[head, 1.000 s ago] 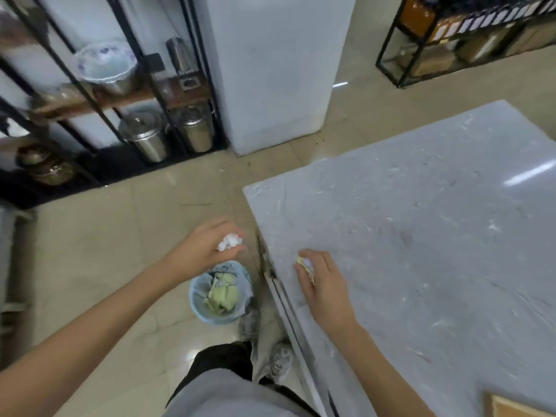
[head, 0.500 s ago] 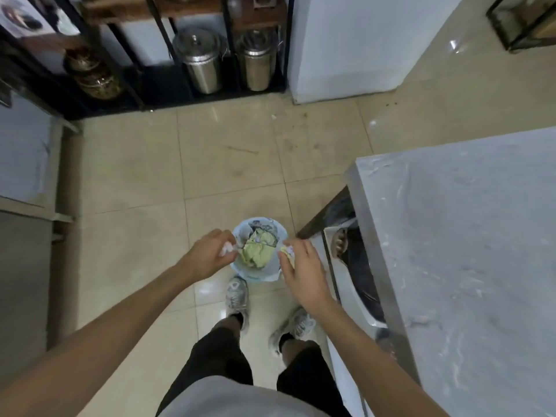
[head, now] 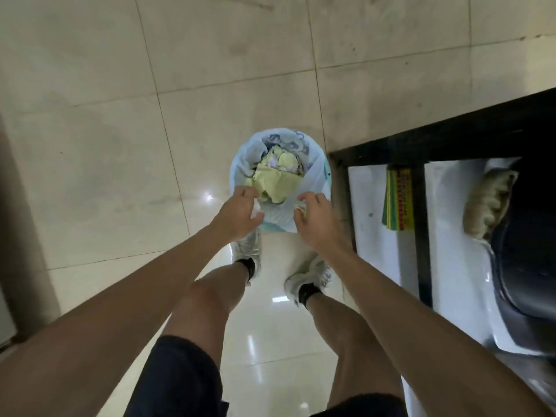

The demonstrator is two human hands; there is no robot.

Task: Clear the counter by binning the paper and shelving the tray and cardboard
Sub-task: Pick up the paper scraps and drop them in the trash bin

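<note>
Both hands over the near rim of the bin [head: 319,173] — a small round one with a pale liner, on the tiled floor. Left hand [head: 239,213] curled around a white paper wad [head: 256,209]; right hand [head: 316,218] curled around a yellowish scrap [head: 301,208]. Crumpled yellow paper [head: 275,183] already inside the bin. Shoes [head: 248,249] just behind it.

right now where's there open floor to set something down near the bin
Bare tile lies left of the bin and beyond its far rim. It is crowded at the near rim: left hand, right hand, shoes. The black shelf frame hems the right.
</note>
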